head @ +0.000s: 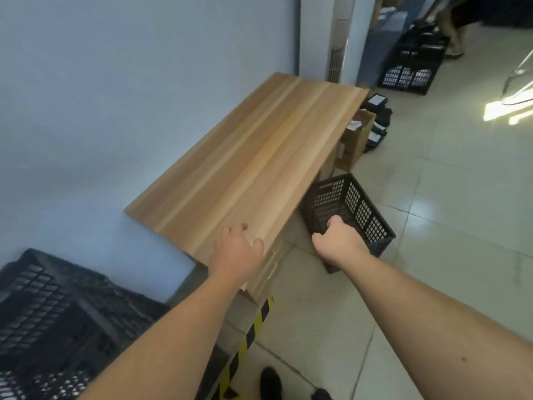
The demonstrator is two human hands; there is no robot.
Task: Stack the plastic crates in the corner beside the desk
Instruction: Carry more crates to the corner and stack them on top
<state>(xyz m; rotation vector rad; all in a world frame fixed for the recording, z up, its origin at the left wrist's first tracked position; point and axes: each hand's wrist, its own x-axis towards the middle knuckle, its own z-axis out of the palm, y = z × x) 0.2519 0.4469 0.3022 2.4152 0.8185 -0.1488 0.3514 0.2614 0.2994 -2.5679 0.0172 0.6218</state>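
The right hand point(341, 238) grips the rim of a black crate point(354, 209) half under the desk point(259, 157); the left hand point(239, 252) rests loosely open on the desktop edge.

1. The table point(259, 157) is set against the wall point(115, 96).
2. A crate point(350, 215) is found on the floor point(447, 226), partly under the table's right edge.
3. Stacked crates point(57, 319) are placed in the corner left of the table.
4. A further crate point(409, 72) and boxes point(357, 137) are seen beyond the table.
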